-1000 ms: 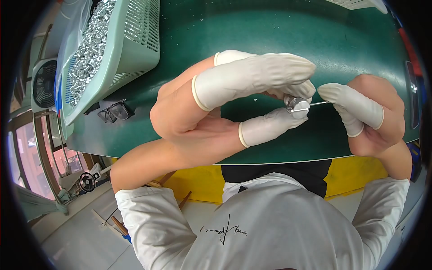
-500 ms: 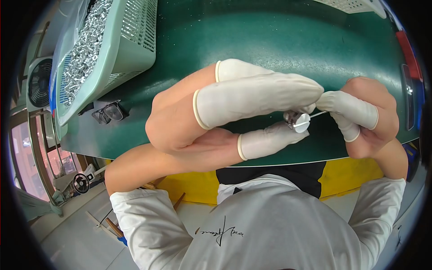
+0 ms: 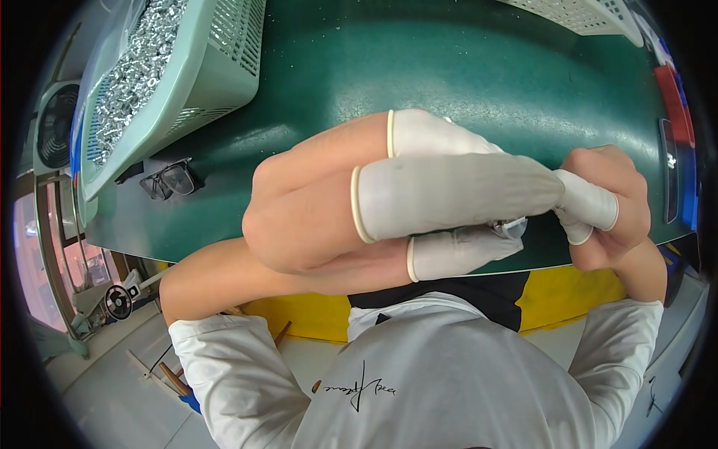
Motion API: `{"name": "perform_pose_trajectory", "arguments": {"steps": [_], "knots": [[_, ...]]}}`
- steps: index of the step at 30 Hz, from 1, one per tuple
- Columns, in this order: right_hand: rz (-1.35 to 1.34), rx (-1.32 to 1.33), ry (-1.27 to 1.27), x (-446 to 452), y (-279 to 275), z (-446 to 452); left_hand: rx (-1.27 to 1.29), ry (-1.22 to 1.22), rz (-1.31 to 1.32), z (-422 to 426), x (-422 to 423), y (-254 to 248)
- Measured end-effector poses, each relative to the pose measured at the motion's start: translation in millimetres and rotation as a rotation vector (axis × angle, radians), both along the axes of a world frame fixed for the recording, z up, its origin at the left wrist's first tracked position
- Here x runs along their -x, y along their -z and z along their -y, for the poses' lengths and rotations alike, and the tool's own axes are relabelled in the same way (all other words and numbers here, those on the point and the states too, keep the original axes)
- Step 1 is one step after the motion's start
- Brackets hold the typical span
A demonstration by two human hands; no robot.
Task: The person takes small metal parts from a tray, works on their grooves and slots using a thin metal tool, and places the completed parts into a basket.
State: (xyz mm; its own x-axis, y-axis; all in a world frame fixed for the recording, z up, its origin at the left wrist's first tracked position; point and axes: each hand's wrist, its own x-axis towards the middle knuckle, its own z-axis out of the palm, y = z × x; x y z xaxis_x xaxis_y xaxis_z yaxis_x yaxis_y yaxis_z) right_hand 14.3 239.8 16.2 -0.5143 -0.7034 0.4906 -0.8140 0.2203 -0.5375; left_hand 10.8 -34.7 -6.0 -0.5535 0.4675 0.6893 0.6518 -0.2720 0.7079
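Observation:
White finger cots cover the fingers of both hands. My left hand (image 3: 389,202) is closed on a small round metal part (image 3: 512,224), mostly hidden beneath the long fingers, with the thumb below it. At the right, my right hand (image 3: 602,198) is pinched, its fingertips meeting the left fingertips. The thin metal rod it held earlier cannot be made out now behind the fingers. Both hands are above the front edge of the green table (image 3: 419,71).
A light green basket (image 3: 217,82) full of small metal pieces (image 3: 138,75) stands at the left, with glasses (image 3: 172,180) near it. A white basket (image 3: 591,16) is at the top right. A dark flat device (image 3: 668,170) and a red container (image 3: 674,101) lie at the right.
My left fingers have moved right and down over the round part, hiding most of it. The hands have come together, and the rod between them has gone out of sight.

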Motion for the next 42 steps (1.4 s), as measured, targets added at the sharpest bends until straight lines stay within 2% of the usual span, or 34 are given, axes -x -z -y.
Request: {"name": "perform_pose_trajectory", "arguments": {"steps": [1, 3, 6, 10, 18, 22, 25, 30, 33, 35, 36, 39, 42], "knots": [[0.000, 0.000, -0.006, -0.2, 1.4, -1.4, -0.024, -0.027, 0.115, -2.1, -9.9, 0.5], [0.002, 0.004, -0.014, -0.1, 2.3, -1.6, 0.056, -0.103, 0.149, -1.1, -14.3, -3.3], [0.008, 0.008, -0.020, 0.4, 1.9, -1.0, 0.259, -0.208, -0.021, 4.8, -10.7, -13.0], [0.017, -0.004, -0.027, 0.4, 0.2, -1.1, 0.295, -0.234, -0.015, 6.0, -10.2, -15.0], [-0.037, 0.070, -0.003, 2.4, 7.4, 2.1, 0.137, -0.138, -0.080, 2.7, -1.9, -7.4], [-0.044, 0.116, 0.011, 2.3, 10.1, 5.5, 0.173, -0.121, -0.074, 3.0, -2.3, -8.5], [-0.034, 0.131, 0.038, 1.1, 10.7, 6.7, 0.158, -0.116, 0.045, 0.9, -6.2, -11.7], [-0.183, -0.034, 0.214, -2.1, 5.7, 3.4, -0.010, -0.156, 0.598, -10.8, -15.4, -19.3], [-0.358, -0.136, 0.308, -0.5, -3.7, 1.3, -0.047, -0.183, 0.624, -6.0, -8.7, -15.7], [-0.295, -0.093, 0.447, 4.7, -6.4, -7.7, 0.038, -0.385, 0.440, 6.8, 7.7, -27.5], [-0.256, 0.010, 0.463, 13.3, -3.2, -13.3, 0.059, -0.439, 0.375, 9.8, 13.2, -31.8], [-0.133, 0.206, 0.469, 24.1, 1.0, -18.1, 0.091, -0.363, 0.266, 6.7, 21.5, -22.6], [-0.111, 0.212, 0.445, 24.5, 4.9, -22.2, 0.316, -0.370, -0.177, 8.8, 29.9, -16.9]]}}
